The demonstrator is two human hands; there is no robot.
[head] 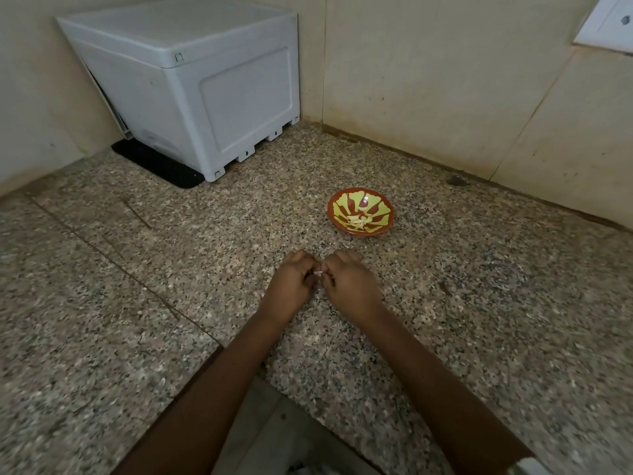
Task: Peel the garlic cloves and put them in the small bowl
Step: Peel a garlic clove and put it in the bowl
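Observation:
A small red bowl [387, 222] with a yellow pattern stands on the speckled granite counter and holds several peeled garlic cloves [359, 221]. In front of it, my left hand [291, 286] and my right hand [349, 284] meet with curled fingers. Between their fingertips both pinch one small pale garlic clove [318, 273], mostly hidden by the fingers. The hands hover just above the counter, about a hand's width nearer to me than the bowl.
A white plastic box [191, 84] on a black mat [161, 166] fills the back left corner. Beige walls close the counter at the back and right. A counter seam runs diagonally at the left, and the counter's cut-out edge lies near my forearms.

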